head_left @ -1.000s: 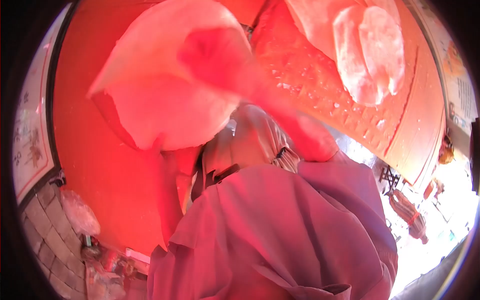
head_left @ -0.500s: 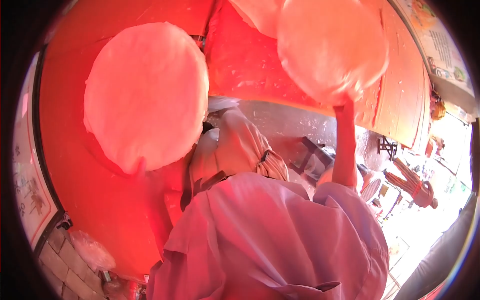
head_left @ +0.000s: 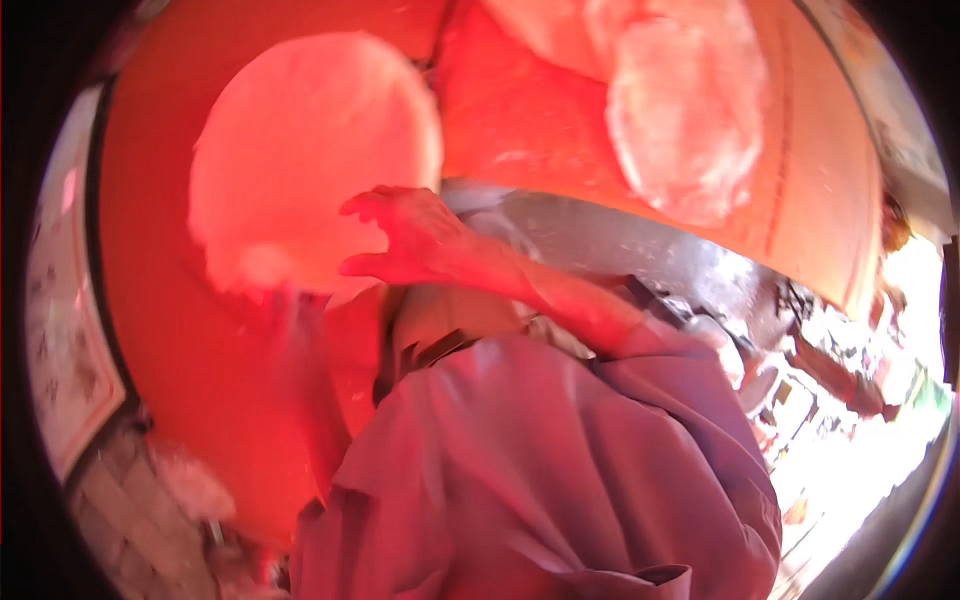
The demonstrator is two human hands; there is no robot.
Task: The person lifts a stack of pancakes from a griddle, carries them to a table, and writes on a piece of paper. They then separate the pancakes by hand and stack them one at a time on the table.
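A large, flat round sheet of dough (head_left: 290,150) lies on the red surface (head_left: 200,400) to the left. At its near edge is my left hand (head_left: 288,300), blurred, closed on the rim; the dough there looks slightly raised and bunched. My right hand (head_left: 405,240) hovers at the near right part of this sheet, thumb and fingers apart and slightly curled, with nothing in it. Farther right, a second dough sheet (head_left: 690,115) rests near the table edge, its surface wrinkled and uneven. Part of another pale sheet (head_left: 545,30) shows behind it.
Past the table's near edge is a grey floor (head_left: 600,230) with white specks. A person (head_left: 845,380) is at the bright right side. A plastic bag (head_left: 190,480) lies by the tiles at lower left. A printed board (head_left: 75,300) stands along the left.
My right hand has let go of the right dough sheet and swung left to the other one. The right sheet now looks narrower and crumpled. The left sheet's near edge has been raised.
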